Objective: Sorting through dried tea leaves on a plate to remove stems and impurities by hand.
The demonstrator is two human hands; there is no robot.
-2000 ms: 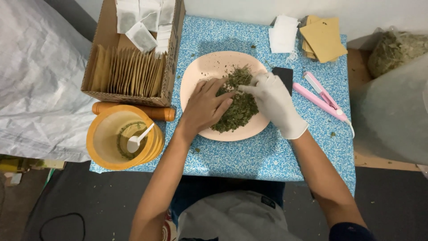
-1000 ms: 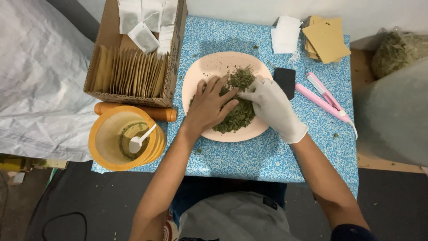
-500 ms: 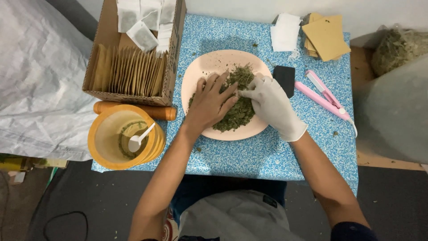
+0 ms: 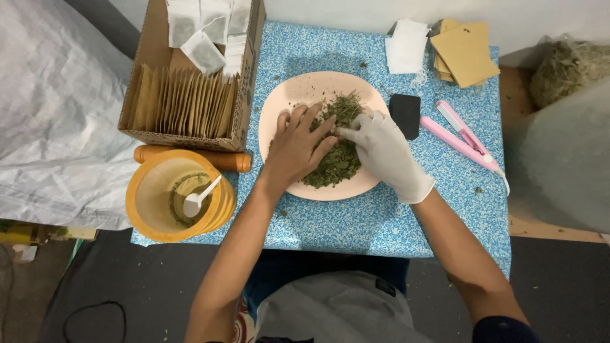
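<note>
Now | bare left hand point(image 4: 297, 147) spread, gloved right hand point(image 4: 386, 152) pinching crumbly dried green leaves point(image 4: 337, 162) | round peach plate point(image 4: 287, 101)

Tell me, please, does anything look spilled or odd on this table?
A few green leaf crumbs lie on the blue table, outside the plate. Only the right hand wears a glove; the left hand is bare.

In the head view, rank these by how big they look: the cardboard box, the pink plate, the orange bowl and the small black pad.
1. cardboard box
2. pink plate
3. orange bowl, somewhat smaller than the plate
4. black pad
</note>
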